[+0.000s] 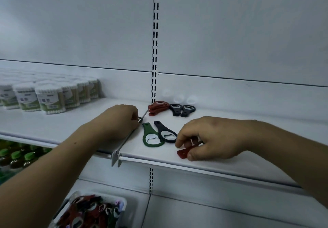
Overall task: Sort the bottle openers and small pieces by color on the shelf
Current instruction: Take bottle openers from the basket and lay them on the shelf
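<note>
Judging the sort as begun but far from finished. Working along a white shelf [239,135], with a tray [122,203] below it heaped with mixed red, dark and pale pieces, so reckoning most of the work as remaining; pinching a red opener [182,153] against the shelf near its front edge with the right hand [207,139], fingers curled over it and thumb at its near side, probably bound for the red pile; closing the left hand [117,121] round a half-hidden opener [140,120], showing only a dark loop past the curled fingers, its colour too dim to tell. Finding a red stack [158,108] already gathered at the back, with a dark pair [182,110] set side by side just to its right; leaving a green opener [150,137] and a dark opener [166,132] loose between the hands, touching or overlapping at the heads, not yet joined to any pile.

Facing a plain white back panel [239,32], split by a slotted upright [155,41]; passing rows of cotton-swab tubs [49,100] well off to the left on the same level; glimpsing green-capped bottles [16,156] one level down; crossing a thin wire divider [124,142] with the left wrist; barely making out a few white pieces [179,98] against the back, too pale to identify.
</note>
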The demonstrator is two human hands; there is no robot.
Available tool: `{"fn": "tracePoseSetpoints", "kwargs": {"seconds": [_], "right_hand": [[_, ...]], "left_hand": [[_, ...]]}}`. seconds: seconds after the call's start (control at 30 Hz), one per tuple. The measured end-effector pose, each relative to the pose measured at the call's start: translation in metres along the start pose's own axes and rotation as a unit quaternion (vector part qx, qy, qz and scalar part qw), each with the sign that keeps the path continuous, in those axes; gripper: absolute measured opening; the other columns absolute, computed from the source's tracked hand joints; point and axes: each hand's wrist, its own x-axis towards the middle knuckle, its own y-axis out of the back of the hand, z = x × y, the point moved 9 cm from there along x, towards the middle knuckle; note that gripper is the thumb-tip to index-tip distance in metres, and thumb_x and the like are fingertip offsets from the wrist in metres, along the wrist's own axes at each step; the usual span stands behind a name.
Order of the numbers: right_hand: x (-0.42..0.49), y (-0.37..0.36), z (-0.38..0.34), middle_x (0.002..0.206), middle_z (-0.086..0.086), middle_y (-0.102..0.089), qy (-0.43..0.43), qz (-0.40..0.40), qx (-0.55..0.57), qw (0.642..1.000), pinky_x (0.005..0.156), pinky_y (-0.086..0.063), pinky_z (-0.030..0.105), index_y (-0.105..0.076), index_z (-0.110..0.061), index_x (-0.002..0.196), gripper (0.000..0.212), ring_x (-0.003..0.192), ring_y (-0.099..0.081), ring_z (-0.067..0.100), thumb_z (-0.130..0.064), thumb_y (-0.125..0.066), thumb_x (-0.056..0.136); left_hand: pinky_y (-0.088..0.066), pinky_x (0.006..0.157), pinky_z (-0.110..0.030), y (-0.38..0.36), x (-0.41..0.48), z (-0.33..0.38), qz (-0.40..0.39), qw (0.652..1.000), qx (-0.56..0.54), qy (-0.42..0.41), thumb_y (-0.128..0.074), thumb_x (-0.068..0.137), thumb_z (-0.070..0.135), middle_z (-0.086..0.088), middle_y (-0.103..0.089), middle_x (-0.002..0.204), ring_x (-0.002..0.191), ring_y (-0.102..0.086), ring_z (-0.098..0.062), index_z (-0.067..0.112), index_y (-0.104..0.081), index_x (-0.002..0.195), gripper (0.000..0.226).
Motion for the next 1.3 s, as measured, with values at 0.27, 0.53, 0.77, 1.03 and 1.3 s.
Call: {"fn": "tracePoseSetpoints", "kwargs": {"seconds": [0.27, 0.53, 0.77, 1.03, 1.3], "right_hand": [[-0.013, 0.031, 0.001, 0.082, -0.025, -0.063, 0.027, 0.116, 0.158, 0.980, 0.077, -0.043, 0.009, -0.066, -0.038, 0.089, 0.017, 0.081, -0.058, -0.008, -0.021, -0.068, 0.085], [0.000, 0.050, 0.098, 0.094, -0.012, -0.046, -0.127, 0.172, -0.029, 0.976, 0.081, -0.038, 0.023, -0.061, -0.037, 0.111, 0.019, 0.092, -0.051, 0.011, -0.029, -0.054, 0.095], [0.006, 0.019, 0.150, 0.103, -0.005, -0.048, -0.201, 0.088, -0.093, 0.971, 0.091, -0.046, 0.035, -0.060, -0.035, 0.111, 0.021, 0.099, -0.055, 0.020, -0.028, -0.046, 0.098], [0.006, 0.016, 0.156, 0.106, -0.009, -0.048, -0.213, 0.128, -0.025, 0.968, 0.094, -0.039, 0.027, -0.059, -0.033, 0.123, 0.030, 0.106, -0.051, 0.016, -0.040, -0.045, 0.098], [0.007, 0.022, 0.150, 0.118, -0.008, -0.061, -0.226, 0.163, -0.054, 0.959, 0.085, -0.039, 0.024, -0.065, -0.028, 0.111, 0.022, 0.100, -0.050, 0.012, -0.035, -0.050, 0.096]], "left_hand": [[-0.041, 0.084, -0.027, 0.005, -0.007, -0.011, 0.003, 0.999, 0.002, 0.044, -0.058, 0.091, 0.035, 0.000, -0.060, 0.118, 0.105, -0.053, -0.019, 0.021, -0.056, 0.117, 0.030], [-0.038, 0.081, -0.028, 0.003, -0.011, -0.021, 0.048, 0.996, -0.044, 0.067, -0.053, 0.094, 0.027, -0.005, -0.056, 0.116, 0.101, -0.050, -0.021, 0.019, -0.052, 0.114, 0.021], [-0.042, 0.081, -0.029, 0.009, -0.007, -0.008, 0.065, 0.991, 0.106, 0.041, -0.040, 0.099, 0.022, -0.007, -0.061, 0.109, 0.099, -0.056, -0.023, 0.013, -0.060, 0.111, 0.025], [-0.039, 0.087, -0.028, 0.003, -0.006, -0.012, 0.029, 0.996, 0.074, 0.043, -0.046, 0.097, 0.032, -0.004, -0.055, 0.118, 0.107, -0.052, -0.021, 0.018, -0.054, 0.120, 0.028], [-0.036, 0.072, -0.029, 0.002, -0.008, -0.014, 0.060, 0.996, 0.044, 0.058, -0.042, 0.094, 0.014, -0.006, -0.058, 0.105, 0.092, -0.052, -0.025, 0.020, -0.046, 0.099, 0.009]]}}
